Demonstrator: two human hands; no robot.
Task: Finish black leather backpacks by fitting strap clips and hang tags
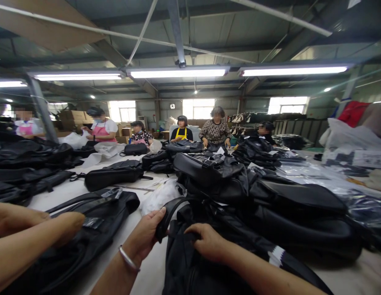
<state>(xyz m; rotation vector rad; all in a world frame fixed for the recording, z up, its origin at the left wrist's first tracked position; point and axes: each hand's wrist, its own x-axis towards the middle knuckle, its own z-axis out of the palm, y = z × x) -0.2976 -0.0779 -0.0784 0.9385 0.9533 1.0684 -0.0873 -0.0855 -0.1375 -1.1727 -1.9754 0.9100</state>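
A black backpack (190, 266) lies on the table right in front of me. My left hand (145, 235), with a silver bangle at the wrist, grips a curved black strap (172, 213) at the bag's upper left, thumb on top. On the bag's dark fabric, just right of that, my right hand (208, 242) is closed with its fingers curled into the cloth; the fingertips are partly hidden. White toothed tape or tag (276, 256) shows on the bag beside my right forearm.
At my left, a co-worker's arms (39, 233) reach over another black bag (94, 229). Stacked black bags (288, 205) rise close on my right. A clear plastic bag (162, 194) lies ahead on the white table (128, 246). Several people work across the table.
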